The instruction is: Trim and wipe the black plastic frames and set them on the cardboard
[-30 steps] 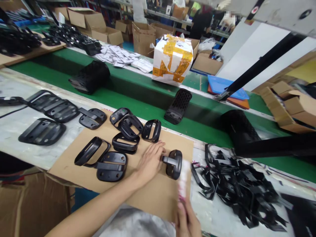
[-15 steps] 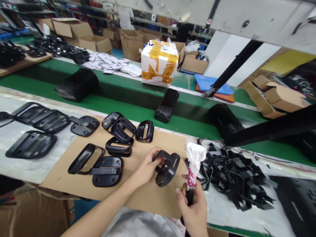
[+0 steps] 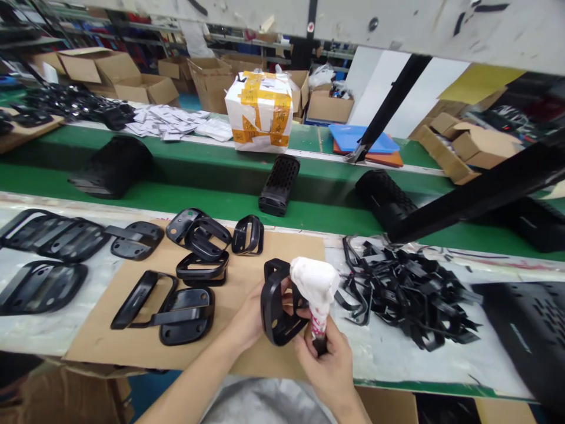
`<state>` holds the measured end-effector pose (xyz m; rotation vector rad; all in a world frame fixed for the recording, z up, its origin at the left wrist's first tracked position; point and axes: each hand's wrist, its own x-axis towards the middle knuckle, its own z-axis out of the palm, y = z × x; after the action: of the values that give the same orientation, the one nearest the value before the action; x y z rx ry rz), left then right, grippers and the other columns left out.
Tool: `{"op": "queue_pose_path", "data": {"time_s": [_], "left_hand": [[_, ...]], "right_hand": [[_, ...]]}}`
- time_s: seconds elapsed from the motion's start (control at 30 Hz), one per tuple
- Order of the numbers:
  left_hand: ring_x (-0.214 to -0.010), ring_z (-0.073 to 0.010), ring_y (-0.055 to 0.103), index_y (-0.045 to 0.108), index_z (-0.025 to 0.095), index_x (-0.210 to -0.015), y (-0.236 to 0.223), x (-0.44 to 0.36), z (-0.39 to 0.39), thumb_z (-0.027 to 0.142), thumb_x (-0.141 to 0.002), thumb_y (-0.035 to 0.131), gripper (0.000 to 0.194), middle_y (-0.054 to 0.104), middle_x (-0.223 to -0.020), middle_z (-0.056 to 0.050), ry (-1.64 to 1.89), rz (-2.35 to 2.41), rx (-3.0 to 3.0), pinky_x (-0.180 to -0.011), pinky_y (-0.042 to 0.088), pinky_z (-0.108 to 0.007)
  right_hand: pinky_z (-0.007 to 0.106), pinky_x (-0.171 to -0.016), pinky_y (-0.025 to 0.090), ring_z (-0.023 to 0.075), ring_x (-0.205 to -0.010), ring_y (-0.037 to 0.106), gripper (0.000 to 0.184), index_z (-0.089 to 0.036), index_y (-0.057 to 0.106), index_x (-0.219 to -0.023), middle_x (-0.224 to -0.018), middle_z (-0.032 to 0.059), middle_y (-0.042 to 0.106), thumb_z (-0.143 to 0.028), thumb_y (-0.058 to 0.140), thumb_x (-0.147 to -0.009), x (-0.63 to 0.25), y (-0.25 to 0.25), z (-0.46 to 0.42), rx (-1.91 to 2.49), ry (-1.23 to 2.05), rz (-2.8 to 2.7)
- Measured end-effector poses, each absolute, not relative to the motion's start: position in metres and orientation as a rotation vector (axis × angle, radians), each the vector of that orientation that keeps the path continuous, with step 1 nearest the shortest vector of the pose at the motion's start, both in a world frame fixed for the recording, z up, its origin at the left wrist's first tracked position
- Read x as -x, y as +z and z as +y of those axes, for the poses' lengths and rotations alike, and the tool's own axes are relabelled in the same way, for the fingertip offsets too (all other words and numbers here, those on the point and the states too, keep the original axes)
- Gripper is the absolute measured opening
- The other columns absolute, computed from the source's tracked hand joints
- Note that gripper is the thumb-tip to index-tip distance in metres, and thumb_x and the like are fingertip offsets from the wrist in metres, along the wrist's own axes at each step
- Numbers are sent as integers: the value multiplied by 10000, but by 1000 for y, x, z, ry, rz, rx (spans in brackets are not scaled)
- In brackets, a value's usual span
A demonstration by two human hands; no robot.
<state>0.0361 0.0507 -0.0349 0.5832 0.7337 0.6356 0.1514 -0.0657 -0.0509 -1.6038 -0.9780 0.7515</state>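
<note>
Holding a light-looking, stiff black plastic frame (image 3: 267, 312) by its rim above brown cardboard (image 3: 101, 335), the left hand (image 3: 248, 312) curls behind it while the right hand (image 3: 324, 371) pinches a white cloth bundle (image 3: 314, 281) against it.

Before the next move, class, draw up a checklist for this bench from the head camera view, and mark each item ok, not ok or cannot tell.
1. Left hand holds the black plastic frame up off the sheet: ok.
2. Right hand grips the white-wrapped stick: ok.
3. White wrapping actually touches the frame: cannot tell, since it may only overlap in view.
4. Frame surface is clean: cannot tell, too small to see.
5. Cardboard sheet has room around the hands: ok.
6. Pile of black plastic strips lies off the sheet: ok.
</note>
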Motion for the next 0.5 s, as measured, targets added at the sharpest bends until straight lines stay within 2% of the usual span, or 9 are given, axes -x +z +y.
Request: {"op": "queue_pose_path", "data": {"time_s": [0.1,0.2,0.27,0.33,0.4,0.43,0.5], "left_hand": [[-883,-304,767,755,211,-988,-38,-35,50,589,-738,842,461,793,-847,-55,641,775,-647,-770,626,-385],[-1147,-338,734,695,227,-1308,-48,-27,52,573,-841,762,586,799,-1187,-93,659,866,-819,-905,624,-417],[-1397,-340,598,570,257,-1494,-55,-19,54,582,-936,665,652,669,-1477,-95,663,910,-983,-1101,546,-459],[-1565,-321,406,474,277,-1583,-62,-11,57,595,-1013,549,656,483,-1662,-83,616,965,-1151,-1263,385,-499],[-1638,-300,243,392,276,-1634,-68,-4,59,582,-1058,456,656,321,-1750,-76,584,1073,-1329,-1334,222,-536],[-1652,-292,192,350,270,-1653,-70,-1,61,556,-1071,433,654,266,-1770,-78,591,1134,-1427,-1345,170,-549],[-1653,-281,188,282,252,-1674,-76,0,65,451,-1081,440,645,241,-1776,-102,628,1187,-1638,-1346,164,-559]], "right_hand": [[222,-482,377,107,-463,354,185,-208,730,-845,-530,-88,397,-379,702,-909,-158,-51,-65,1629,724,-1072],[233,-497,410,128,-495,441,258,-198,776,-848,-583,-30,565,-410,674,-952,-161,-50,-61,1617,737,-1109],[245,-564,482,166,-589,567,302,-188,792,-907,-694,19,680,-465,683,-959,-160,-50,-55,1611,739,-1021],[262,-602,525,206,-669,639,360,-184,775,-955,-720,37,697,-538,717,-937,-161,-49,-47,1583,792,-895],[246,-488,477,179,-544,580,424,-194,720,-951,-577,-14,590,-614,746,-901,-166,-49,-36,1532,954,-776],[221,-408,399,139,-444,483,457,-207,678,-935,-506,-63,498,-653,757,-880,-170,-49,-31,1508,1060,-707],[172,-324,235,71,-353,266,530,-238,586,-915,-462,-144,348,-717,791,-819,-179,-50,-21,1449,1261,-556]]}}
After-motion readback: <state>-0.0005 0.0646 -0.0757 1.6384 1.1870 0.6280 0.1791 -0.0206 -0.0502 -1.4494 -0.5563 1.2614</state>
